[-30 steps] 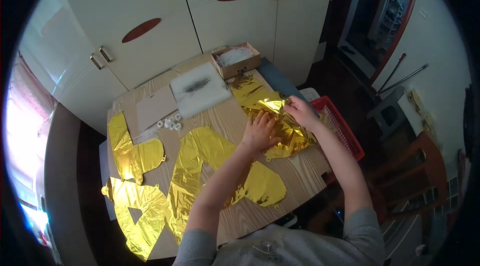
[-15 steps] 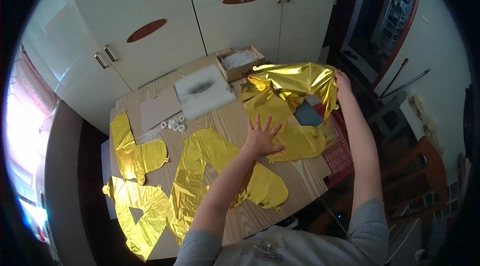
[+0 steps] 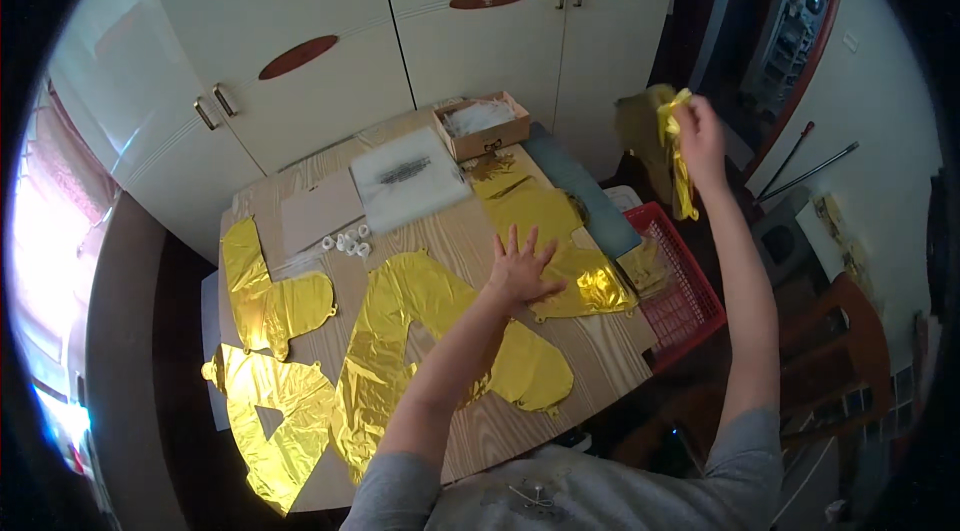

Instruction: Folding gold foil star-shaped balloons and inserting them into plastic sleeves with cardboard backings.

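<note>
Head view: your hands had parted, one over the table, the other out past its right edge.
Left hand: fingers spread wide, palm down at the left edge of the flat foil, as half a second earlier; how firmly you pressed could not be told.
Right hand: fingers closed, pinching the bunched top of the held foil; you had carried it outward from where it was half a second before.
Held foil: hung narrow, partly blurred, beyond the blue mat; half a second earlier it stretched broadly across the mat, and a second earlier it lay crumpled at both your hands.
Flat foil: on the table, its upper part uncovered since, with bright wrinkles at its lower right.
Basket: red, beside the table, its far end no longer hidden.
Box: stayed at the table's back, just beside the mat.
Left foils: three gold shapes, unmoved on the table.
White rings: stayed clustered near them.
</note>
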Available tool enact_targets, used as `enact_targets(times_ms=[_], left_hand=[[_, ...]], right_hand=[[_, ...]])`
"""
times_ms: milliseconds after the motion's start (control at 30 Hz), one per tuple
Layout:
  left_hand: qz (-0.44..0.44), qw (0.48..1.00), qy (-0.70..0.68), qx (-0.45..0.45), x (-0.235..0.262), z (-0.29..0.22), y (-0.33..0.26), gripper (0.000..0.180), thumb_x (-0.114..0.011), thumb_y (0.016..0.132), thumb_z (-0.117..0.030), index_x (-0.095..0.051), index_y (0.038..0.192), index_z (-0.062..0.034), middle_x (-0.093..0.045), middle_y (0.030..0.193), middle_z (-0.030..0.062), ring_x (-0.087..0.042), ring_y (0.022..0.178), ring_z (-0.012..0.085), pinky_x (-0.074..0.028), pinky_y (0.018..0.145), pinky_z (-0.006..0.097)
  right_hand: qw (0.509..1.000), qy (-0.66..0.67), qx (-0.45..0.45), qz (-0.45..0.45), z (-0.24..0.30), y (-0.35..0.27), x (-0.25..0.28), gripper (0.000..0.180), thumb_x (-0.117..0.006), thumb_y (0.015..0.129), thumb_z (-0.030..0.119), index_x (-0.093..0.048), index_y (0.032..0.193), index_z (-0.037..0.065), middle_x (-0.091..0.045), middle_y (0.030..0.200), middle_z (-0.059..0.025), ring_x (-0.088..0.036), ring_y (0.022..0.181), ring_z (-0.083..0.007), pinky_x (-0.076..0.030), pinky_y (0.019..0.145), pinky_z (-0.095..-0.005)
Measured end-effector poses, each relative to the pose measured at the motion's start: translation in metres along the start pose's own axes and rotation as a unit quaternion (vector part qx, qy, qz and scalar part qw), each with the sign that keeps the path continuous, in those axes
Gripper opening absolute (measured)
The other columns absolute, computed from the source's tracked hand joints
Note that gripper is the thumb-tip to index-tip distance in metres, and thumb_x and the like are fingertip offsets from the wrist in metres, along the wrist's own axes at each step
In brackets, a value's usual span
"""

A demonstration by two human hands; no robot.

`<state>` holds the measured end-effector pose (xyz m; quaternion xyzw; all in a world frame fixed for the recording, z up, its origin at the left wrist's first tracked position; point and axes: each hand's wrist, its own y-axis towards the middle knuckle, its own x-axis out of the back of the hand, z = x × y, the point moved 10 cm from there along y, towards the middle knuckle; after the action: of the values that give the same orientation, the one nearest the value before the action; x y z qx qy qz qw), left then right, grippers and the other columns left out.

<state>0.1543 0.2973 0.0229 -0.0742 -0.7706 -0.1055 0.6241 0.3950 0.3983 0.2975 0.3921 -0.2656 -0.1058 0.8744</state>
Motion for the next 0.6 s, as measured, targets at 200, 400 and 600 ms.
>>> enact_targets(times_ms=[200, 400, 600], left_hand=[[0.018, 0.755, -0.642, 0.132, -0.011, 0.052, -0.052, 0.071, -0.042, 0.094, -0.059, -0.035, 0.147, -0.0113, -0.033, 0.152, 0.014, -0.042, 0.128, 0.0362, -0.034, 0.101, 0.061], [0.125, 0.499, -0.83, 0.217, 0.031, 0.029, -0.172, 0.069, -0.063, 0.092, -0.039, -0.032, 0.147, -0.0119, -0.054, 0.125, 0.013, -0.054, 0.107, 0.0233, -0.048, 0.077, 0.035], [0.092, 0.69, -0.673, 0.25, 0.033, 0.055, -0.229, 0.078, -0.071, 0.087, -0.026, -0.026, 0.15, -0.0135, -0.054, 0.125, 0.0171, -0.055, 0.08, 0.0119, -0.044, 0.061, 0.021]], right_hand=[[0.911, 0.008, 0.355, 0.209, 0.2, -0.163, -0.048, 0.014, -0.058, 0.079, 0.0, -0.059, 0.091, 0.007, -0.064, 0.09, -0.0098, -0.066, 0.071, -0.0266, -0.053, 0.06, -0.0378], [0.797, 0.086, 0.466, 0.375, 0.286, -0.347, -0.095, 0.016, -0.057, 0.078, 0.019, -0.058, 0.094, 0.016, -0.053, 0.076, 0.0001, -0.054, 0.048, -0.0128, -0.043, 0.042, -0.0284], [0.736, 0.163, 0.476, 0.454, 0.324, -0.408, -0.116, 0.013, -0.057, 0.08, 0.018, -0.057, 0.089, 0.01, -0.056, 0.071, -0.0028, -0.062, 0.052, -0.0173, -0.048, 0.042, -0.0312]])
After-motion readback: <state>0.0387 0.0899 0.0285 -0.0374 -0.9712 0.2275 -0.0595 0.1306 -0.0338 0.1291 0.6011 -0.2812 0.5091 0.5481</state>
